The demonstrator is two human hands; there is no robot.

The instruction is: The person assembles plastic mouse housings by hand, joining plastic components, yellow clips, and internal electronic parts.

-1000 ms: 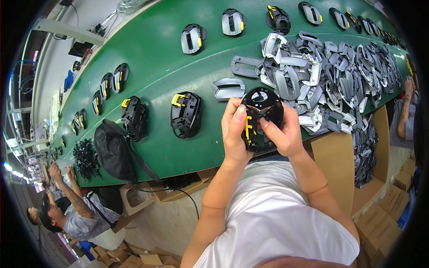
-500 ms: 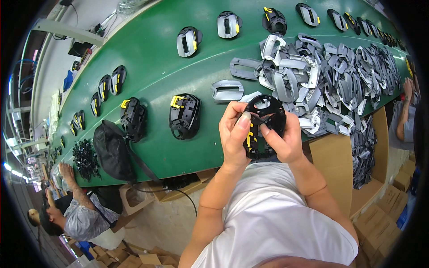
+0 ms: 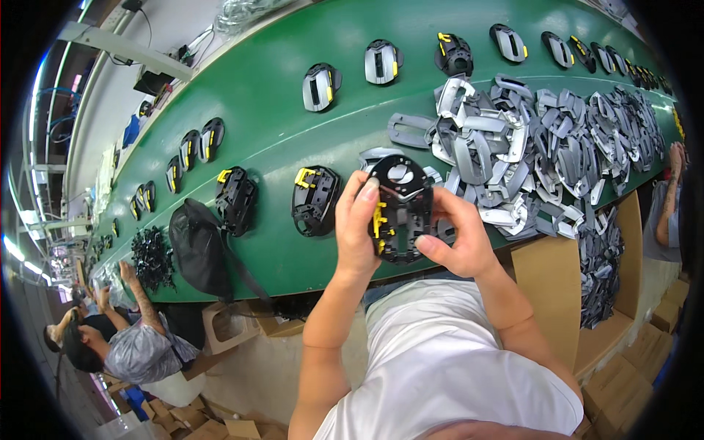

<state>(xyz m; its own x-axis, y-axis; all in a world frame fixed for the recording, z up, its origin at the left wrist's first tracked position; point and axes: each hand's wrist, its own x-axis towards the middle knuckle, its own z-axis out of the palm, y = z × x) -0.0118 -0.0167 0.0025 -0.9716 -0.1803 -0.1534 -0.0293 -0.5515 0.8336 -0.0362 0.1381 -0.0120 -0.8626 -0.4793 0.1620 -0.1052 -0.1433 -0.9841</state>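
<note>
Left hand (image 3: 356, 238) grips black shell (image 3: 403, 202) along left edge, thumb near yellow parts (image 3: 378, 221). Right hand (image 3: 469, 242) at shell's right side, thumb against near right corner; cannot tell whether its fingers grip. Shell held above near edge of green table (image 3: 293, 143); grey frames (image 3: 473, 158) piled right, two similar black units (image 3: 315, 205) left.

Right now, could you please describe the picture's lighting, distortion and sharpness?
Head view: lights at far left look blown out; head view: the green table appears curved; head view: the black shell in the left hand looks fairly sharp.
</note>
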